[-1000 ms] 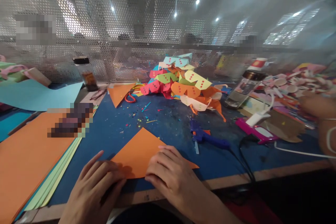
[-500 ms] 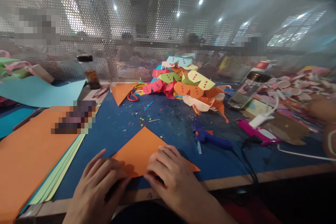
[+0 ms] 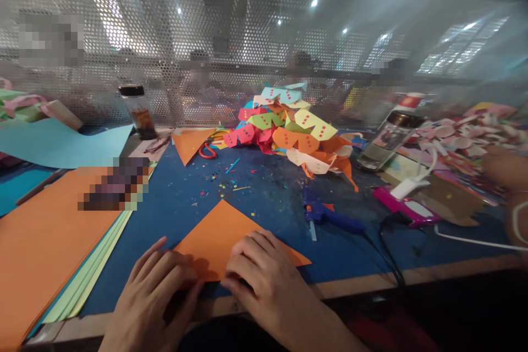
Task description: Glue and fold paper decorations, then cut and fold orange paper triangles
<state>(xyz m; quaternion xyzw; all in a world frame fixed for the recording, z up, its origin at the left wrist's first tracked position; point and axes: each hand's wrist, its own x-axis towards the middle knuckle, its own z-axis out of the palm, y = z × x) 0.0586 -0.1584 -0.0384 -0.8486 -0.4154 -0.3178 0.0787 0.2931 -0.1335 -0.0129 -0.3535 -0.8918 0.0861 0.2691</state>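
A triangle of orange paper (image 3: 220, 239) lies on the blue tabletop in front of me, its long edge toward me and one point facing away. My left hand (image 3: 159, 280) has its thumb and curled fingers at the near left part of that edge, with the index finger raised. Over the near right part rests my right hand (image 3: 264, 269), fingers bent and the thumb at the edge. The two hands are a short gap apart. Both sets of fingertips are partly hidden. A blue hot glue gun (image 3: 330, 217) lies right of the paper, apart from my right hand.
Stacked coloured sheets (image 3: 49, 231) lie left. Behind are an orange paper triangle (image 3: 190, 146), red-handled scissors (image 3: 207, 151), paper scraps and a pile of folded paper shapes (image 3: 297, 143). Rightward are a bottle (image 3: 388, 140), a magenta power strip (image 3: 406, 208) and another person's hand (image 3: 505, 170).
The view has shifted very slightly. My hands and the orange paper have moved a little to the left together, with both hands keeping about the same pose.
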